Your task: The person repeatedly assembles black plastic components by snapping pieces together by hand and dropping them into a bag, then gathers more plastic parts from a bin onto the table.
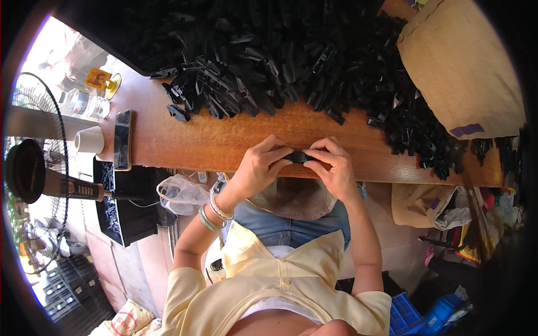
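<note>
A small black plastic part (298, 157) is held over the table's front edge, pinched at both ends. My left hand (263, 162) grips its left end between thumb and fingers; bracelets circle that wrist. On the other end, my right hand (332, 165) closes thumb and forefinger. The exact kind of the part is too small to make out. Beyond my hands, a large heap of similar black plastic parts (241, 73) covers the back of the wooden table (224, 143). A second pile of black parts (414, 126) spreads along the right side.
A phone (123, 140) and a white cup (89, 140) lie at the table's left end, near a standing fan (39, 168). A brown sack (462, 73) stands at the right. Below left sits a black crate (126, 221) with parts; a plastic bag (182, 193) hangs beside it.
</note>
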A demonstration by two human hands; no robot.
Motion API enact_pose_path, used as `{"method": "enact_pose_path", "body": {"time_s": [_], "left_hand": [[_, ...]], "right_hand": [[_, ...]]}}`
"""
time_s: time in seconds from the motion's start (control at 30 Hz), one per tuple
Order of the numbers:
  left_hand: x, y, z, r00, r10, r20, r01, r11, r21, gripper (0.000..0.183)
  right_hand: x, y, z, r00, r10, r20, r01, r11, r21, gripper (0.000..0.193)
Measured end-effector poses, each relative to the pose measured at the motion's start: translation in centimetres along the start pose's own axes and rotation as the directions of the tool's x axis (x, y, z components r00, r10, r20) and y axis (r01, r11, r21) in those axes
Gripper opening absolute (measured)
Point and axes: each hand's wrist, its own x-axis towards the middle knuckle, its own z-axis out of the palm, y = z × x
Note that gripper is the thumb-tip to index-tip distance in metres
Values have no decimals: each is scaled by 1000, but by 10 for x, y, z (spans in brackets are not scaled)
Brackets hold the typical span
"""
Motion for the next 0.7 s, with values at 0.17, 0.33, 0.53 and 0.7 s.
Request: {"method": "enact_pose_path", "body": {"time_s": [0.17,0.33,0.53,0.7], "left_hand": [[10,-6,-28,995,27,-95,-22,999,45,17],[26,-32,-54,941,193,-280,11,806,592,22],[40,-34,-50,940,340,13,-244,646,723,27],[32,-21,-34,927,353,125,-344,669,659,20]], "right_hand": [[-10,-9,-21,975,62,214,-82,993,85,15],[2,6,-25,980,168,-103,-171,985,-25,13],[38,31,-18,938,-170,-303,-52,794,-605,19],[30,25,-6,964,-64,-260,-81,856,-511,22]]}}
